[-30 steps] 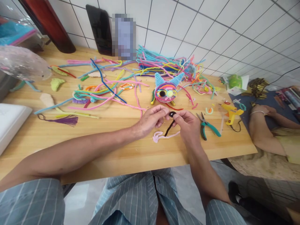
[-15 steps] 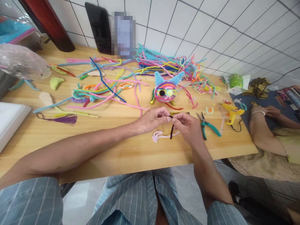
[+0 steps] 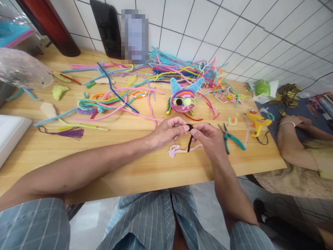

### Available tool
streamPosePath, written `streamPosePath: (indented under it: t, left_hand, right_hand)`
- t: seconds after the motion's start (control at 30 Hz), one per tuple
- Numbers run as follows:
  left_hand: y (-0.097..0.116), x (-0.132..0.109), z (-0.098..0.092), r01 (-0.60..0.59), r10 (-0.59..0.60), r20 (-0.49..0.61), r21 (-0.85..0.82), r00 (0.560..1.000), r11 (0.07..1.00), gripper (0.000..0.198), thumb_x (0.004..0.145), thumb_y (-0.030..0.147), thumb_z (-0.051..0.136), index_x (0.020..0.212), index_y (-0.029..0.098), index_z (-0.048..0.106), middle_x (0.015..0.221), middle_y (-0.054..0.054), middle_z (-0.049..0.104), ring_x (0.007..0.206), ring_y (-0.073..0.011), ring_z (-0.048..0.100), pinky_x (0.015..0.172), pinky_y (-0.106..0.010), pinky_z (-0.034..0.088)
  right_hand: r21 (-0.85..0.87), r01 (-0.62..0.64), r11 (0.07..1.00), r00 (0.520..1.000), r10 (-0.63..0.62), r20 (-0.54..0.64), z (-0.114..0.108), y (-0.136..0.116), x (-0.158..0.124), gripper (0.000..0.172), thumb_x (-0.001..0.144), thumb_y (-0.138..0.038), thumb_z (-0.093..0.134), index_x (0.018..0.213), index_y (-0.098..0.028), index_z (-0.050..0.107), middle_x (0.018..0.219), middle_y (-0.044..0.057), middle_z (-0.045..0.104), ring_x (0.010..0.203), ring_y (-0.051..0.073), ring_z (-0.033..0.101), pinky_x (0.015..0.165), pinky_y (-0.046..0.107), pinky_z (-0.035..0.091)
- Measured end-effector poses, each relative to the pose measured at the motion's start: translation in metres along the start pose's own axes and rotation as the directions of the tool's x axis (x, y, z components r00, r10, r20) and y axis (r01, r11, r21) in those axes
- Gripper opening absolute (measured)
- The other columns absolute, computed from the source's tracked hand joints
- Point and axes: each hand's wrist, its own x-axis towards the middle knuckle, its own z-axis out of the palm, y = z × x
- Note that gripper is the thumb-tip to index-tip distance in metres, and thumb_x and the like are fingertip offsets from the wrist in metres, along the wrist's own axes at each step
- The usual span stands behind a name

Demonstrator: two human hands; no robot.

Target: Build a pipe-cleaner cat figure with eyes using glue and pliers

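A black pipe cleaner is pinched between my two hands, its upper end coiled and its tail hanging down. My left hand grips the coiled end from the left with thumb and fingers. From the right, my right hand pinches the same piece close beside it. Below the hands a pale pink pipe cleaner shape lies on the wooden table. Just beyond the fingers sits a round, colourful pipe cleaner figure with blue pointed ears and a black eye.
Green-handled pliers and a yellow glue gun lie to the right. Loose pipe cleaners spread left, with a large bundle by the tiled wall. A purple tassel lies left. Another person's arm rests at far right.
Between my fingertips more of the black coil now shows, and its hanging tail has shifted slightly left. Both hands keep nearly the same place. The view has moved a little.
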Motion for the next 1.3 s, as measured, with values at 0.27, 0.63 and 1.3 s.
streamPosePath:
  t: [0.27,0.63,1.3]
  left_hand:
    - [-0.001,0.002,-0.003,-0.065,0.062,0.045,0.072,0.997,0.995,0.038,0.091,0.053,0.076,0.093,0.017,0.065,0.087,-0.002,0.070,0.055,-0.0063,0.046,0.050,-0.022,0.035]
    - [-0.006,0.001,-0.017,-0.571,0.504,0.297,0.592,0.811,0.569,0.024,0.103,0.031,0.066,0.121,0.020,0.080,0.112,-0.009,0.083,0.101,-0.0207,0.075,0.093,-0.031,0.055]
    - [-0.001,0.001,-0.014,-0.288,0.276,0.085,0.349,0.957,0.892,0.032,0.097,0.048,0.069,0.099,0.016,0.069,0.082,0.000,0.066,0.072,-0.0108,0.055,0.071,-0.024,0.046]
  right_hand:
    - [0.086,-0.091,0.992,0.995,0.094,-0.032,0.000,0.001,0.005,0.020,0.070,-0.038,0.084,0.071,-0.023,0.071,0.061,-0.003,0.068,0.050,0.011,0.056,0.051,0.026,0.046]
    - [0.244,-0.284,0.927,0.958,0.264,0.110,0.002,-0.007,0.001,0.026,0.061,-0.039,0.086,0.065,-0.023,0.065,0.057,-0.004,0.063,0.045,0.010,0.049,0.045,0.025,0.042]
    - [0.142,-0.075,0.987,0.991,0.089,-0.098,0.007,0.007,-0.003,0.016,0.067,-0.033,0.083,0.070,-0.022,0.071,0.057,-0.005,0.066,0.046,0.010,0.056,0.048,0.024,0.045]
